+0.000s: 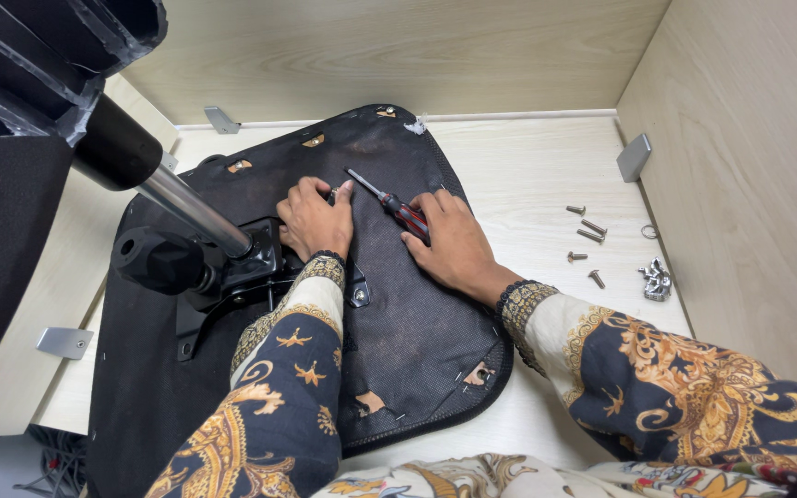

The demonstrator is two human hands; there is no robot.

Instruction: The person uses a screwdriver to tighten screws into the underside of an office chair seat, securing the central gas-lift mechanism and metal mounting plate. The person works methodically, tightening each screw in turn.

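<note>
A black fabric-covered chair seat (398,323) lies upside down on a pale wooden surface. A black metal mechanism plate (232,272) with a knob (154,261) and a chrome gas cylinder (191,207) is mounted on it. My left hand (317,219) rests on the seat next to the plate, fingertips pinching something small at the plate's edge. My right hand (454,242) lies over the red-and-black handle of a screwdriver (389,203), whose tip points up-left towards my left fingers.
Several loose bolts (588,235) lie on the wood to the right, with a metal key ring and a silvery clump of hardware (656,279). Wooden walls close the back and right. Metal brackets (634,157) sit at the corners. The black chair base (39,46) looms upper left.
</note>
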